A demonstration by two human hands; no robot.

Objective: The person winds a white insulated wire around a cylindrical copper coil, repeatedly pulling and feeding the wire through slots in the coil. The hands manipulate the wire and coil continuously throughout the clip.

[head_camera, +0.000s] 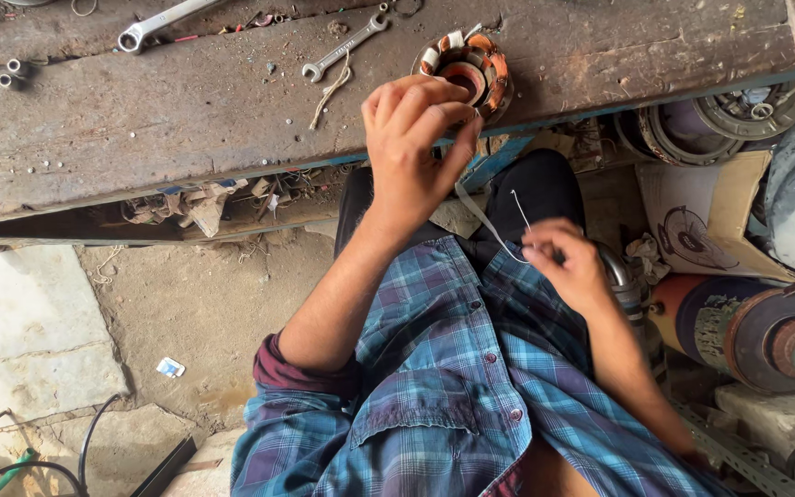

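A motor stator with copper windings and white insulation sits on the worn wooden bench. My left hand is raised just in front of it, fingertips pinched on a white tape strip that runs down toward my lap. My right hand is lower, over my dark trousers, and pinches a thin bent wire needle joined to the same strip. My blue plaid shirt fills the bottom of the view.
Two spanners and a bit of string lie on the bench, small metal sockets at its left end. Motor housings and a cardboard box crowd the right. Stone slabs and cables lie at lower left.
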